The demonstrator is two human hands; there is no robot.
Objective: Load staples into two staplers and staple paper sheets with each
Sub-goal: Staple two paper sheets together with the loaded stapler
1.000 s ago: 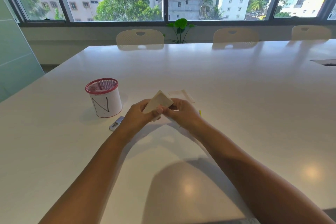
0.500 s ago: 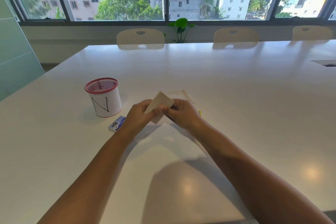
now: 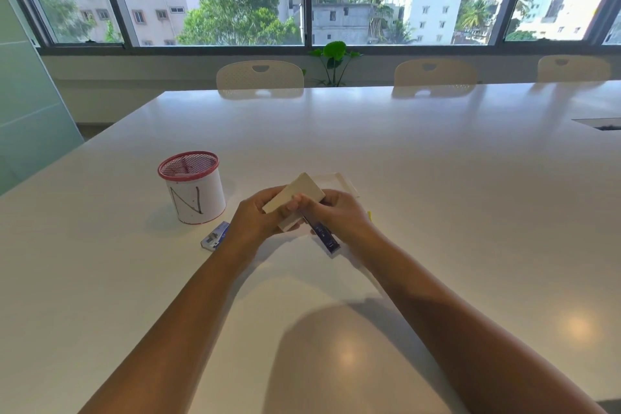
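Compared with the frame 0.5 s back, I note 1 change: a dark stapler [image 3: 322, 235] is now exposed below the right hand [image 3: 339, 215], angled toward me, where before the hand covered it. The right hand's fingers curl round its far end; the left hand [image 3: 257, 217] pinches a cream stack of paper sheets [image 3: 293, 199], thumb on top, tilted up toward the windows. The stapler's nose sits at the stack's lower edge; I cannot tell whether paper lies between its plates. My judgement: stapling with stapler 1 is in hand or just finishing. The 2nd stapler [image 3: 216, 236], blue, lies on the white table [image 3: 437, 195] just beside the left wrist, near a red-rimmed mesh cup [image 3: 192, 186]. An open white box [image 3: 337, 180] lies behind the hands. The table is glossy, with 3 chairs [image 3: 260, 75] and a plant [image 3: 334, 59] under the window wall.
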